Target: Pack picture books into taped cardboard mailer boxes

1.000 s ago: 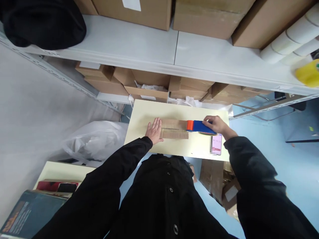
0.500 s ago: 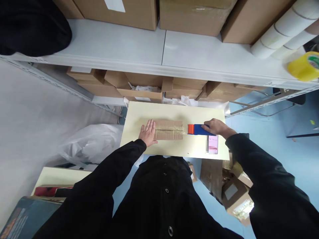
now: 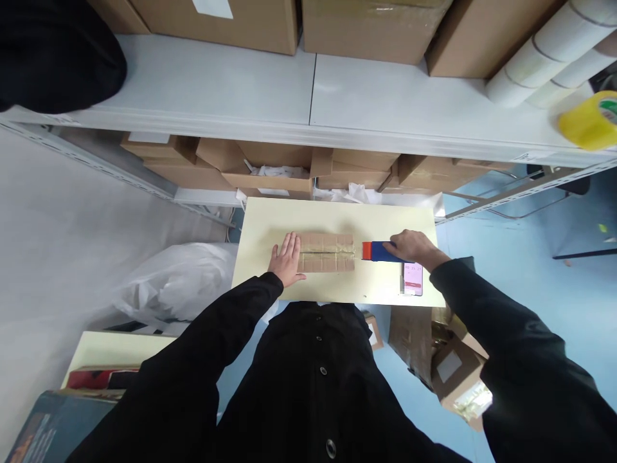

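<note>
A flat cardboard box (image 3: 326, 253) lies on the pale yellow table (image 3: 284, 217), with shiny tape along its middle seam and several crosswise lines on its top. My left hand (image 3: 286, 258) rests on the box's left end, fingers stretched out and spread. Wrapped around the handle of a blue and orange tape dispenser (image 3: 378, 251) is my right hand (image 3: 409, 247). The dispenser's orange end points at the right edge of the box, a small gap away. Whether tape spans that gap is hard to make out.
Near my right wrist lies a phone (image 3: 413, 279) with a lit screen. Behind the table, a grey shelf (image 3: 216, 83) bears cartons, white rolls and a yellow tape roll (image 3: 589, 121). Left of the table is a white plastic bag (image 3: 178, 280); taped boxes (image 3: 456, 370) lie below right.
The view has shifted slightly. My left hand stays on the box's left end, and my right hand still grips the tape dispenser in nearly the same spot.
</note>
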The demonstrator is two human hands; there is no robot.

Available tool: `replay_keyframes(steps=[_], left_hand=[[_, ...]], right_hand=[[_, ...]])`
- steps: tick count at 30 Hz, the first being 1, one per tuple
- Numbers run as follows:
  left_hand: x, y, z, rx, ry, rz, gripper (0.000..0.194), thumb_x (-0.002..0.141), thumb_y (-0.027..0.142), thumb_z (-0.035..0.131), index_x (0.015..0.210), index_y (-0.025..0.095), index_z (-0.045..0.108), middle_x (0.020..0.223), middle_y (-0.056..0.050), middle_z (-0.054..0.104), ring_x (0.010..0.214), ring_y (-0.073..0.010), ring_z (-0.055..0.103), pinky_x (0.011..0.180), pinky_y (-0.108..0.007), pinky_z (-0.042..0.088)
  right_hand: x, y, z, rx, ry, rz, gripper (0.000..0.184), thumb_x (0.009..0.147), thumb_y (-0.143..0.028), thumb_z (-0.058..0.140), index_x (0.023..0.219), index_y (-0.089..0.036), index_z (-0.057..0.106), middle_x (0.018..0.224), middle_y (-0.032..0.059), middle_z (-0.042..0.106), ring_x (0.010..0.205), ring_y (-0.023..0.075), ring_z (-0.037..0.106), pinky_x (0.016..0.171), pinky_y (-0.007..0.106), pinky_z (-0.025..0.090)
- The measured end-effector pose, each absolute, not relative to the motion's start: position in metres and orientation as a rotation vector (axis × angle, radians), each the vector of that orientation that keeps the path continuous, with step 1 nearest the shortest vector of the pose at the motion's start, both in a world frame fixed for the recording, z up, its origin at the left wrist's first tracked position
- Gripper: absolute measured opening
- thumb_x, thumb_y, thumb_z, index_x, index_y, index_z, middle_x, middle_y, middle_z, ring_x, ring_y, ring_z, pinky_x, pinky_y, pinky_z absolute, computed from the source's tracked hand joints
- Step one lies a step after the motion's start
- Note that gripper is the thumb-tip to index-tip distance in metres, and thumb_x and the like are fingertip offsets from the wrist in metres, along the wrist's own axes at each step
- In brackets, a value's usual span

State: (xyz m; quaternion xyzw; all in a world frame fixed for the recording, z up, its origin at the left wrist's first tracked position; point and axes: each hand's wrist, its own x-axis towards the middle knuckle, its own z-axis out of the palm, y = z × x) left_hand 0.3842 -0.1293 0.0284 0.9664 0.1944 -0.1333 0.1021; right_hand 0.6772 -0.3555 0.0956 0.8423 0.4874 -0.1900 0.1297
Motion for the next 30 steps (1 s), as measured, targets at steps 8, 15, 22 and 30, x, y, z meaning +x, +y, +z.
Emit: replay_keyframes(steps=[8, 15, 22, 30], left_hand=[[0.383, -0.126, 0.021, 2.886, 0.475, -0.33, 0.124, 0.059, 0.051, 0.078, 0.148, -0.003, 0.009, 0.155, -0.027, 0.005, 0.145, -0.0368, -0.005, 0.113, -0.051, 0.022], [0.379, -0.119, 0.012, 2.7, 0.407, -0.147, 0.134, 0.053, 0.05, 0.08, 0.148, 0.001, 0.0, 0.154, -0.03, -0.001, 0.142, -0.0412, -0.009, 0.113, -0.055, 0.013], [0.359, -0.105, 0.003, 2.328, 0.437, 0.006, 0.139, 0.061, 0.056, 0.076, 0.144, 0.009, -0.026, 0.149, -0.028, -0.028, 0.139, -0.0399, -0.02, 0.112, -0.059, 0.012], [0.334, -0.095, -0.008, 2.065, 0.605, -0.095, 0.119, 0.062, 0.052, 0.075, 0.151, 0.013, 0.008, 0.155, -0.019, 0.021, 0.141, -0.0308, 0.024, 0.116, -0.042, 0.021]], right_hand=[[0.622, -0.298, 0.107, 2.256, 1.384, -0.541, 0.042, 0.092, -0.037, 0.04, 0.095, -0.008, 0.072, 0.093, 0.0223, 0.069, 0.088, 0.0311, 0.068, 0.072, 0.036, 0.045], [0.596, -0.329, 0.077, 2.415, 1.18, -0.621, 0.047, 0.094, -0.041, 0.035, 0.096, -0.009, 0.069, 0.095, 0.022, 0.07, 0.085, 0.0295, 0.069, 0.069, 0.034, 0.047], [0.636, -0.384, 0.077, 2.962, 0.715, -0.371, 0.043, 0.093, -0.042, 0.035, 0.101, -0.01, 0.062, 0.085, 0.0175, 0.068, 0.077, 0.0276, 0.065, 0.065, 0.033, 0.042], [0.591, -0.396, 0.018, 3.103, 0.81, -0.428, 0.022, 0.083, -0.018, 0.045, 0.102, -0.009, 0.053, 0.094, 0.0173, 0.064, 0.098, 0.0287, 0.056, 0.082, 0.036, 0.04]])
